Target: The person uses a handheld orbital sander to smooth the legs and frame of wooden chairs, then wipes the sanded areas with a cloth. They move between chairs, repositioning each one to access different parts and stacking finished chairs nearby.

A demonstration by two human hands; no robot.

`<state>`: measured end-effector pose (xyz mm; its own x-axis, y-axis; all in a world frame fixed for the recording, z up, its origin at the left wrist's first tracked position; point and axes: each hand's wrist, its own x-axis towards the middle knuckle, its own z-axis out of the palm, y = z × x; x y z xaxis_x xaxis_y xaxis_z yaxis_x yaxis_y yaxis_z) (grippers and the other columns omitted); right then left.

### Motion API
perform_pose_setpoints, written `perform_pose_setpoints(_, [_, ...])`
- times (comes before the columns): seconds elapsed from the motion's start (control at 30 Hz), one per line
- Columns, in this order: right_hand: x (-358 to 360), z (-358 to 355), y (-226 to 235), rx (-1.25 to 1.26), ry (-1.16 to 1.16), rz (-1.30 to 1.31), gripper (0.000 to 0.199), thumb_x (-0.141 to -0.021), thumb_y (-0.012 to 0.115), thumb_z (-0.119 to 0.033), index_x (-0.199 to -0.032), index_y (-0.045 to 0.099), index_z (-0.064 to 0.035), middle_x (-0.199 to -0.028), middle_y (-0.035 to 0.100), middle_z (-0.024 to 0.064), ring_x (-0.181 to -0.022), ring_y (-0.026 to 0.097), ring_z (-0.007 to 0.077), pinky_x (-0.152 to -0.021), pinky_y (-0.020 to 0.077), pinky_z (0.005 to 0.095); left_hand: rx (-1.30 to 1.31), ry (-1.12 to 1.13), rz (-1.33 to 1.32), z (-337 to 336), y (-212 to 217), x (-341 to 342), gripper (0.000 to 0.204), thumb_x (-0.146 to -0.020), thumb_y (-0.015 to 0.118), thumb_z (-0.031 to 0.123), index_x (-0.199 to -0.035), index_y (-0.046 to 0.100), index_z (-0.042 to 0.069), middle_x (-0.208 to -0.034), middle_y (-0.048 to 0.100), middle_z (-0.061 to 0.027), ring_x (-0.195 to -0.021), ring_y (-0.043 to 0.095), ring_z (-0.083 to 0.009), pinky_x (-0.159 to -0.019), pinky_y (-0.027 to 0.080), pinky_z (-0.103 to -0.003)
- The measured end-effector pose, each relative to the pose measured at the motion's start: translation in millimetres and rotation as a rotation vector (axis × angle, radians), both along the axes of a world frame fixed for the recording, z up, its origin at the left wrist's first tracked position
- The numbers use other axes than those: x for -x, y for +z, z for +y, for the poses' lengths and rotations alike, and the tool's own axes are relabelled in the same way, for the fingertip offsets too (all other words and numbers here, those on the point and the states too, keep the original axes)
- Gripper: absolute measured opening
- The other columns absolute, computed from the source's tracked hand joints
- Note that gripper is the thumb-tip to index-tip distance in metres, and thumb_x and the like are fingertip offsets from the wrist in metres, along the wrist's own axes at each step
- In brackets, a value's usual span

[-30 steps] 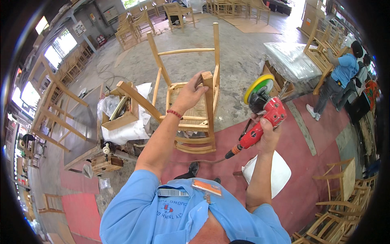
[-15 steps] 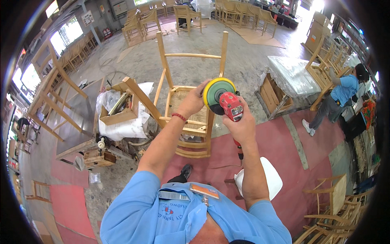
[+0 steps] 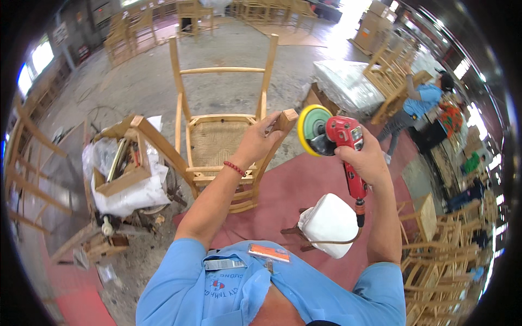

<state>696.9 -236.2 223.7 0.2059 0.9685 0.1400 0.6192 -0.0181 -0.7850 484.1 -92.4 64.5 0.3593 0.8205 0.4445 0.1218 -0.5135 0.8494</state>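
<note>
In my right hand (image 3: 372, 161) is a red power sander (image 3: 344, 130) with a round yellow and green pad; its hose hangs down from the handle. My left hand (image 3: 260, 142) is closed round a leg of a wooden chair (image 3: 187, 108), just below the leg's square end. The chair lies tipped over with its legs raised, showing the underside of its woven seat (image 3: 215, 142). The sander's pad is beside that leg end, with a small gap between them.
To the left, a wooden box (image 3: 120, 182) of tools sits on white wrapping by a workbench. A white-topped stool (image 3: 329, 224) stands near my right forearm, with the hose across it. At the right, a person (image 3: 427, 95) in blue handles a chair. Stacked chairs (image 3: 443, 261) fill the lower right.
My right hand has swung the sander to the right, turning its pad sideways. My left hand has left the pad's edge and now grips the chair leg. The view has shifted right.
</note>
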Motion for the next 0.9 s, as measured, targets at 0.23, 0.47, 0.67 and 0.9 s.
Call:
perform_pose_setpoints(0.23, [40.6, 11.9, -1.6, 0.116, -0.134, 0.061, 0.054, -0.070, 0.074, -0.017, -0.119, 0.061, 0.0009, -0.086, 0.065, 0.0057, -0.069, 0.062, 0.0147, -0.066, 0.0510, 0.0299, 0.064, -0.098, 0.004, 15.4, 1.1, 5.3, 0.051, -0.089, 0.069, 0.020, -0.137, 0.055, 0.011, -0.118, 0.069, -0.0159, -0.109, 0.067, -0.0277, -0.092, 0.054, -0.036])
perform_pose_setpoints(0.47, [19.3, 17.7, 4.8, -0.031, -0.494, -0.025, 0.052, -0.070, 0.074, -0.017, -0.117, 0.062, 0.0013, -0.084, 0.066, 0.0066, -0.067, 0.061, 0.0146, -0.065, 0.0507, 0.0299, 0.029, -0.063, 0.016, 13.3, 9.1, 9.3, 0.048, -0.089, 0.068, 0.021, -0.134, 0.056, 0.009, -0.117, 0.068, -0.0197, -0.107, 0.067, -0.0322, -0.090, 0.053, -0.039])
perform_pose_setpoints(0.67, [43.8, 2.6, -7.1, -0.016, -0.190, -0.080, 0.062, -0.069, 0.074, -0.021, -0.125, 0.059, 0.0011, -0.098, 0.067, 0.0084, -0.081, 0.063, 0.0162, -0.075, 0.0516, 0.0308, 0.138, -0.095, -0.058, 9.1, 4.1, 4.0, 0.049, -0.088, 0.068, 0.021, -0.134, 0.057, 0.008, -0.120, 0.067, -0.0198, -0.108, 0.065, -0.0347, -0.092, 0.052, -0.040])
perform_pose_setpoints(0.9, [29.9, 27.4, 31.2, 0.138, -0.242, -0.068, 0.051, -0.073, 0.073, -0.014, -0.120, 0.060, -0.0001, -0.086, 0.064, 0.0056, -0.070, 0.061, 0.0132, -0.065, 0.0509, 0.0289, 0.048, -0.059, 0.046, 8.4, 3.8, 17.7, 0.053, -0.089, 0.068, 0.028, -0.137, 0.055, 0.009, -0.117, 0.068, -0.0193, -0.108, 0.067, -0.0304, -0.092, 0.053, -0.038])
